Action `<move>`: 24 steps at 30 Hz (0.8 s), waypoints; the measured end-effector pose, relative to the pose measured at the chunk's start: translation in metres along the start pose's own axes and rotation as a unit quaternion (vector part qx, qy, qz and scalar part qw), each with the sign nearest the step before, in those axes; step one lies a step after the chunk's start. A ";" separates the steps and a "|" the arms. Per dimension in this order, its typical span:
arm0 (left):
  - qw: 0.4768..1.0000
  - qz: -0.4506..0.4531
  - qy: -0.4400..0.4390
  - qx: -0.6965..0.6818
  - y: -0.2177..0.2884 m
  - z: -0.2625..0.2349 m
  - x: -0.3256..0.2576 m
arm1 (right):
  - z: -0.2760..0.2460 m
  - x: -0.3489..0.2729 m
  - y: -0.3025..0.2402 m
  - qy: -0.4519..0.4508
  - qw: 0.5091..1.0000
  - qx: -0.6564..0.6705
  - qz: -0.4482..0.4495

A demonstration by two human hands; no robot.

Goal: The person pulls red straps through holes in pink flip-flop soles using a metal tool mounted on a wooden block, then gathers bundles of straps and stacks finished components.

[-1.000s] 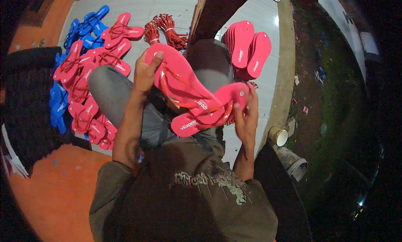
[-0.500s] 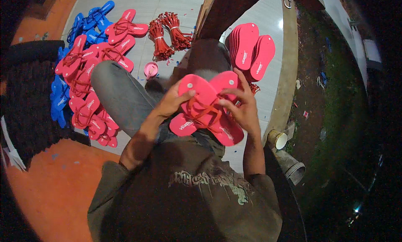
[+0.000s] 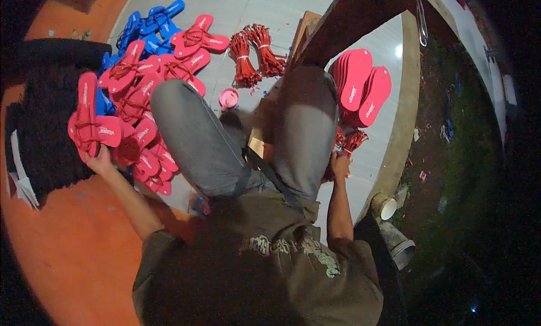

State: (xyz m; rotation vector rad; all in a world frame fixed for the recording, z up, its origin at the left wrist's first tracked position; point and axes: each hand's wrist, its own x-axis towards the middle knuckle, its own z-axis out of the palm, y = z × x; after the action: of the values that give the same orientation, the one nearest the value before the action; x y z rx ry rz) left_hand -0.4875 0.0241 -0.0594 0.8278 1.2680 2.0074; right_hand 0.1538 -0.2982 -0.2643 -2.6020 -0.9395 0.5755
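- Flip-flops, a crossed pink pair with red straps, were in our left hand at the left edge of the pink pile; the fingers pinched one sole's near end.
- Good handling, we judged, meant a firm pinch, soles kept crossed and straps clear of neighbouring pairs.
- Our right hand was at a red strap bundle; we could not tell whether its fingers were spread or pinching a strap. We judged a light touch best there, to avoid tangles.
- Pink cup on the tiled floor: we saw something pinkish inside, too blurred to name.
- Cream tub and grey bucket, near each other at our right: contents unclear to us.
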 end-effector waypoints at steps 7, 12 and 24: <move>0.894 -0.341 0.187 -0.222 -0.109 -0.083 0.078 | 0.049 0.021 0.010 0.060 0.990 0.126 0.004; 0.937 -0.113 -0.016 0.330 -0.119 -0.160 0.060 | 0.033 0.024 -0.015 -0.066 0.979 0.087 0.171; 0.816 -0.130 -0.467 0.315 -0.064 0.352 -0.176 | -0.114 -0.002 -0.251 0.080 0.936 0.300 -0.165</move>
State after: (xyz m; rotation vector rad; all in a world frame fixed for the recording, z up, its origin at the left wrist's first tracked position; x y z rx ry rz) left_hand -0.0967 0.0997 -0.0287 1.5767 1.2888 0.6899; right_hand 0.0716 -0.1328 -0.0595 -1.8698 -0.9384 0.4585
